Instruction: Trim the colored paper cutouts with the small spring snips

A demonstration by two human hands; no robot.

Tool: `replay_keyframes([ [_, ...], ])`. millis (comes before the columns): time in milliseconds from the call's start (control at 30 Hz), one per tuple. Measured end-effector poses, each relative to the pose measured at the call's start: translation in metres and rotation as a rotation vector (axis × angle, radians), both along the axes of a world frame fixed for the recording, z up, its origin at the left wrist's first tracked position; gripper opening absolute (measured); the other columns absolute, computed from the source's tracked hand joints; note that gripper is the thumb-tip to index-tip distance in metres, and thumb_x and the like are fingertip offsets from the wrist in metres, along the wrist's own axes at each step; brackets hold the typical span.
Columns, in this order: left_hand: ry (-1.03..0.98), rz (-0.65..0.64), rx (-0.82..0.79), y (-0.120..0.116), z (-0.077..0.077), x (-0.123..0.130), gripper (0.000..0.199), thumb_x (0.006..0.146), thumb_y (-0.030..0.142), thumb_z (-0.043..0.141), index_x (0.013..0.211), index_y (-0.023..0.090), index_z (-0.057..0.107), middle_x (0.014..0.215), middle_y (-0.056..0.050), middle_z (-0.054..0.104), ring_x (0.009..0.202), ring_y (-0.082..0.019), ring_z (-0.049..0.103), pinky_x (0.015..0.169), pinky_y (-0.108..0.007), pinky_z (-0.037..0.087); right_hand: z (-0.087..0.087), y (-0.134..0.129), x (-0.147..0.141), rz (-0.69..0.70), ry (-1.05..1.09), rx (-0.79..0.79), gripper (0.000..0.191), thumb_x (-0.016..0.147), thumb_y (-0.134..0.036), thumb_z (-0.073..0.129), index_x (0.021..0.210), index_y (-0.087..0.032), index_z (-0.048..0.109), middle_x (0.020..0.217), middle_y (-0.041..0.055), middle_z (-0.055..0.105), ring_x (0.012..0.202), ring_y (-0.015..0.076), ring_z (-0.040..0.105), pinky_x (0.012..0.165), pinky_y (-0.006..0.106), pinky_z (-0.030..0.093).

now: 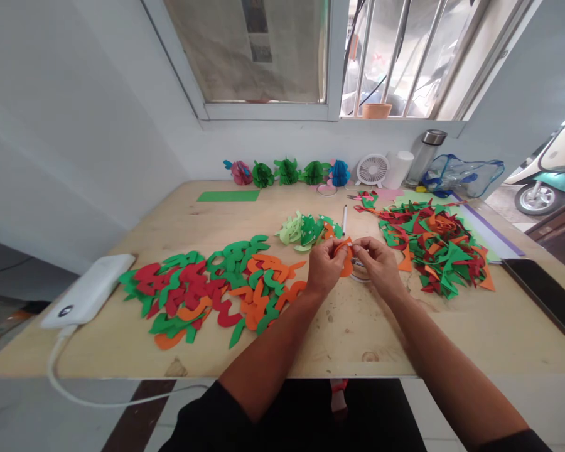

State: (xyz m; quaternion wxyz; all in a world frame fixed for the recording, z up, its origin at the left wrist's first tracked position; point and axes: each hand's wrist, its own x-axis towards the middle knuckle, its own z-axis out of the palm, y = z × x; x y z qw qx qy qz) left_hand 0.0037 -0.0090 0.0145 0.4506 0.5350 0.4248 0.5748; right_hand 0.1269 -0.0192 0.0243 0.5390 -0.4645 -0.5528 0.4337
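My left hand (327,263) grips a small orange paper cutout (347,267) between thumb and fingers, above the middle of the wooden table. The fingertips of my right hand (374,260) are pinched at the cutout's right edge, where a small whitish spot shows. Under and between the hands lies a round ring, probably a tape roll (360,276), partly hidden. Just behind the left hand sits a small heap of light green, green and orange paper pieces (308,229). A white pen (344,220) lies beyond the fingers.
Curved green, red and orange cutouts (235,282) spread over the left side. Paper scraps (437,245) are piled at right, near a black phone (546,295). A white power bank (89,292) sits at the left edge. Paper figures (287,171) and a fan (373,169) line the wall.
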Motion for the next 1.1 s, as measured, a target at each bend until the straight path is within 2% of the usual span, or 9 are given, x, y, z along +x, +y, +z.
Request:
replay_keyframes([
  [567, 0.013, -0.007, 0.027, 0.0017, -0.0055, 0.0001, 0.017, 0.074, 0.026, 0.058, 0.082, 0.015, 0.069, 0.072, -0.002, 0.066, 0.065, -0.012, 0.059, 0.063, -0.022, 0.046, 0.0027, -0.001, -0.0007, -0.045, -0.051, 0.011, 0.022, 0.072, -0.041, 0.063, 0.074, -0.019, 0.063, 0.068, 0.0005, 0.063, 0.061, 0.0139, 0.058, 0.059, 0.027, 0.049],
  [733, 0.064, 0.015, 0.026, 0.0014, -0.0053, -0.0016, 0.018, 0.074, 0.028, 0.059, 0.079, 0.014, 0.069, 0.068, -0.002, 0.066, 0.062, -0.012, 0.058, 0.061, -0.022, 0.045, 0.0004, -0.0003, 0.0001, -0.08, -0.16, 0.055, 0.024, 0.074, -0.042, 0.06, 0.074, -0.018, 0.063, 0.067, 0.0012, 0.063, 0.057, 0.0138, 0.056, 0.056, 0.027, 0.047],
  [1100, 0.162, 0.107, 0.048, -0.002, -0.002, 0.0004, 0.016, 0.072, 0.027, 0.058, 0.071, 0.015, 0.069, 0.06, 0.0, 0.064, 0.053, -0.01, 0.054, 0.055, -0.021, 0.042, -0.004, 0.0009, 0.0013, -0.142, -0.391, 0.187, 0.022, 0.078, -0.037, 0.054, 0.076, -0.019, 0.067, 0.072, 0.0042, 0.068, 0.061, 0.0153, 0.056, 0.057, 0.027, 0.044],
])
